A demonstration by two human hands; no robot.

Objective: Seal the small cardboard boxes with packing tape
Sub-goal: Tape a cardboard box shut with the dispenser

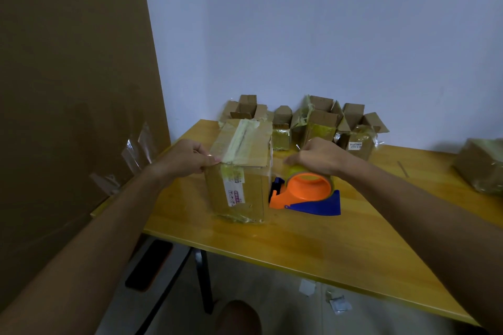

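Observation:
A cardboard box (239, 171) stands on the yellow wooden table (313, 239), its top flaps closed under a strip of yellowish tape along the seam. My left hand (187, 158) grips the box's near left top edge, thumb and fingers pinching a clear bit of tape there. Just right of the box sits an orange and blue tape dispenser (307, 193). My right hand (318, 156) is curled over the top of its tape roll.
Several small open cardboard boxes (321, 122) stand in a row at the table's back edge against the wall. A wrapped box (481, 163) lies at the far right. A big cardboard sheet (70, 90) leans at the left, with clear plastic on it.

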